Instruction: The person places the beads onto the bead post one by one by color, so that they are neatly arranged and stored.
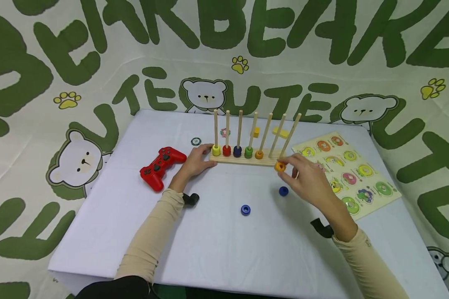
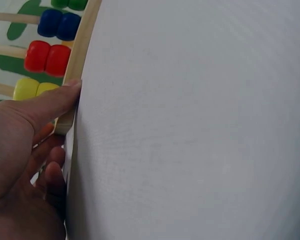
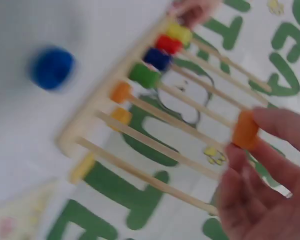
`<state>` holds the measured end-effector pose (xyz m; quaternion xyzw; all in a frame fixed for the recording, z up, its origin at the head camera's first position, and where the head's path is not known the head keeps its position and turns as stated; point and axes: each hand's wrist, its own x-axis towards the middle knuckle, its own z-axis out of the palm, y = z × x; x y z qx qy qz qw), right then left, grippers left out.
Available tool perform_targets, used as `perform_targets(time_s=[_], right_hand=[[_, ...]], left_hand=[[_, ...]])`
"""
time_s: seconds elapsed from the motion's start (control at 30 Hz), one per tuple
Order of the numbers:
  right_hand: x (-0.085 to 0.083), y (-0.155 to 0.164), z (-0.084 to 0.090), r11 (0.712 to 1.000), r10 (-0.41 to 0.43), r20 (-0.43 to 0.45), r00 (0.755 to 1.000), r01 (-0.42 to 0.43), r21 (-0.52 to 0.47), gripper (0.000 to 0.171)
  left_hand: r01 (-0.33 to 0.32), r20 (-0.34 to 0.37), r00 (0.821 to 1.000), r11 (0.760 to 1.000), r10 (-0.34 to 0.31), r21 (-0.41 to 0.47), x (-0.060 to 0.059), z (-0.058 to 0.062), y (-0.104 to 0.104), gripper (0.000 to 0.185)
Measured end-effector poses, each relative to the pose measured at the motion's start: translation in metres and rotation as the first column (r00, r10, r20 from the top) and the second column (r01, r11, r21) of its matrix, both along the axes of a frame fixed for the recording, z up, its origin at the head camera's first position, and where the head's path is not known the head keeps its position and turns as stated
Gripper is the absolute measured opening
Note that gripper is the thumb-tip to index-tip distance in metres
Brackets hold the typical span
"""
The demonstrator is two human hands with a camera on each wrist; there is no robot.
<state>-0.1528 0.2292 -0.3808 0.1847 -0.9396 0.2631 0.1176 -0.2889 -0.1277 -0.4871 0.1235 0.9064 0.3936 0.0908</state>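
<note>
Head view shows the right hand (image 1: 309, 180) pinching an orange ring (image 1: 280, 166) between thumb and fingers (image 3: 277, 125), just in front of the right end of the wooden peg rack (image 1: 247, 160). The left hand (image 1: 196, 161) rests against the rack's left end, thumb straight along its base, fingers relaxed. Two blue rings (image 1: 245, 209) lie loose on the worktop (image 1: 224, 249). A red game controller (image 1: 161, 166) sits left, a puzzle board (image 1: 349, 172) right.

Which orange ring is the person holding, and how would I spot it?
Find the wooden peg rack on the white table. At its right end, the right hand pinches an orange ring. Unlike the orange ring on its peg, it sits on no peg.
</note>
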Motion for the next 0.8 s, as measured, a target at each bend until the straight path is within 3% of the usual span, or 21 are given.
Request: perform_targets(time_s=[0.13, 0.27, 0.5, 0.8], right_hand=[[-0.035, -0.014, 0.028, 0.992, -0.063, -0.208, 0.976, 0.039, -0.118, 0.033], [-0.065, -0.026, 0.048, 0.985, -0.1, -0.307, 0.947, 0.05, -0.165, 0.032], [-0.089, -0.036, 0.05, 0.991, -0.101, -0.295, 0.95, 0.068, -0.118, 0.031], [-0.092, -0.036, 0.052, 0.988, -0.134, -0.216, 0.967, 0.113, -0.103, 0.035]], left_hand=[[0.004, -0.002, 1.0, 1.0, -0.004, 0.002, 0.0, -0.002, -0.002, 0.074], [0.005, -0.003, 1.0, 1.0, -0.004, 0.003, -0.001, -0.004, -0.002, 0.074], [0.002, 0.002, 1.0, 1.0, -0.002, -0.002, -0.001, -0.004, -0.001, 0.074], [0.002, 0.003, 1.0, 1.0, -0.002, -0.008, -0.002, -0.004, -0.002, 0.074]])
